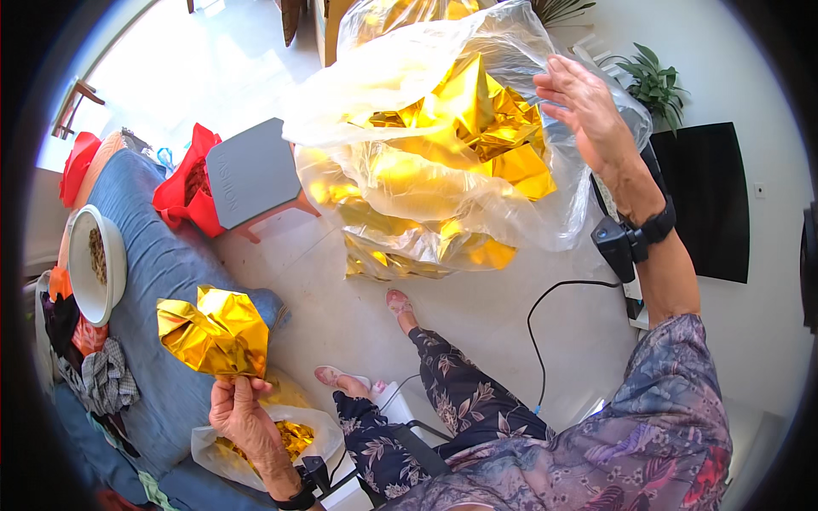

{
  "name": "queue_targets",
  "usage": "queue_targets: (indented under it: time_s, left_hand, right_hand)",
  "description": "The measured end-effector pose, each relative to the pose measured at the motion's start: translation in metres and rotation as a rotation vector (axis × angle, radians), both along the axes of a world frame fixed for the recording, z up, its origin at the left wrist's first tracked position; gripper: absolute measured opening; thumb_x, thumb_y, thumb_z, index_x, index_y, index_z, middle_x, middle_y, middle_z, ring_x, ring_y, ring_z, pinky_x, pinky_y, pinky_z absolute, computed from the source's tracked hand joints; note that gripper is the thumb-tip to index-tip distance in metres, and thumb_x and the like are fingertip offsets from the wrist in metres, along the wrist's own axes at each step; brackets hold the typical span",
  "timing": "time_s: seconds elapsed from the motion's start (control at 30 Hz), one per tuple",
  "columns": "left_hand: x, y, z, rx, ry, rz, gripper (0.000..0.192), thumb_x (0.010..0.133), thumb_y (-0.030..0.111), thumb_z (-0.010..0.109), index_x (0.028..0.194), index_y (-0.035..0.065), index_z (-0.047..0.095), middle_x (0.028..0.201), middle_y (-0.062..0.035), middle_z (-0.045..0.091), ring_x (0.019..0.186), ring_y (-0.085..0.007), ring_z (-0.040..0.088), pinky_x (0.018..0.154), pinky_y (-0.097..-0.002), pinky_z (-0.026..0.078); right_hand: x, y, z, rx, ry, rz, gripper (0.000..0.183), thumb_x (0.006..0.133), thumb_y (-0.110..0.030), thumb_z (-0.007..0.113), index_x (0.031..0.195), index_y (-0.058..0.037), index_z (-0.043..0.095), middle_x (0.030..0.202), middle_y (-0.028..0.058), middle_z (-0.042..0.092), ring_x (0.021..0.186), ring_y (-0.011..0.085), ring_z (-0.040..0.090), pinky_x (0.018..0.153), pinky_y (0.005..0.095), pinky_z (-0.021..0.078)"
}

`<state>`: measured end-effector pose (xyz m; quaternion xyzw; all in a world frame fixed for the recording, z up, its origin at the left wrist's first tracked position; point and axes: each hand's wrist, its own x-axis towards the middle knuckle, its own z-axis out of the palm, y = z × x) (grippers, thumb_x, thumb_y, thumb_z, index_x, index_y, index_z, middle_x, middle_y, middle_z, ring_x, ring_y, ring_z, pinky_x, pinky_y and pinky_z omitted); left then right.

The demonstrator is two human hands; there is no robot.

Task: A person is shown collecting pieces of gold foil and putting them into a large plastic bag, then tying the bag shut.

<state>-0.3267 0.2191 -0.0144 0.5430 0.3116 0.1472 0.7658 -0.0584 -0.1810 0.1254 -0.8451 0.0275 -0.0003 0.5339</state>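
Note:
My left hand (243, 409) pinches the gathered lower end of a crumpled gold foil piece (220, 332), which fans out above my fingertips. Under that wrist, a small plastic bag (329, 434) holds more gold foil. My right hand (575, 102) is raised with its fingers extended and holds nothing, at the right side of a large clear plastic bag (434, 179). Crumpled gold foil sheets (476, 108) fill this bag and show through its wall and its opening. Whether my right hand touches the plastic, I cannot tell.
A grey-topped stool (255, 172) stands beside a red bag (182, 185). On the left, a blue-covered sofa (160, 255) bears a white basin (115, 268) and piled clothes (105, 377). A black cable (533, 313) hangs at my right, near a television (712, 204) and a green plant (655, 83).

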Motion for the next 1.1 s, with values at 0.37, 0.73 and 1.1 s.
queue_targets:
  time_s: [0.37, 0.73, 1.1]
  left_hand:
    - [0.088, -0.043, 0.052, 0.289, -0.469, -0.197, 0.018, 0.088, 0.005, 0.059, 0.102, -0.0056, 0.059, 0.091, -0.0119, 0.063, 0.071, -0.0196, 0.057, 0.065, -0.0357, 0.046]
    - [0.198, -0.146, 0.092, 0.356, -0.764, -0.425, 0.022, 0.083, -0.006, 0.058, 0.105, -0.0085, 0.056, 0.092, -0.0166, 0.062, 0.068, -0.0248, 0.059, 0.063, -0.0359, 0.051]
    - [0.268, -0.218, 0.049, 0.628, -0.637, -0.731, 0.006, 0.078, -0.004, 0.06, 0.08, -0.0054, 0.054, 0.072, -0.0101, 0.06, 0.068, -0.0184, 0.063, 0.062, -0.0289, 0.049]
  right_hand:
    - [-0.028, -0.112, -0.038, -0.968, -0.355, -0.29, 0.082, 0.067, -0.035, 0.079, 0.129, 0.0028, 0.041, 0.125, 0.0228, 0.044, 0.121, 0.0323, 0.039, 0.103, 0.0384, 0.0308]
    - [-0.017, -0.164, -0.081, 0.11, 0.07, -0.421, 0.042, 0.079, -0.009, 0.071, 0.115, 0.0033, 0.052, 0.083, 0.0043, 0.065, 0.069, 0.0101, 0.063, 0.071, 0.0277, 0.0492]
    - [-0.022, -0.15, -0.057, 0.434, -0.073, -0.322, 0.014, 0.088, -0.006, 0.06, 0.101, 0.0006, 0.06, 0.075, -0.0006, 0.06, 0.055, 0.0034, 0.052, 0.062, 0.024, 0.0529]
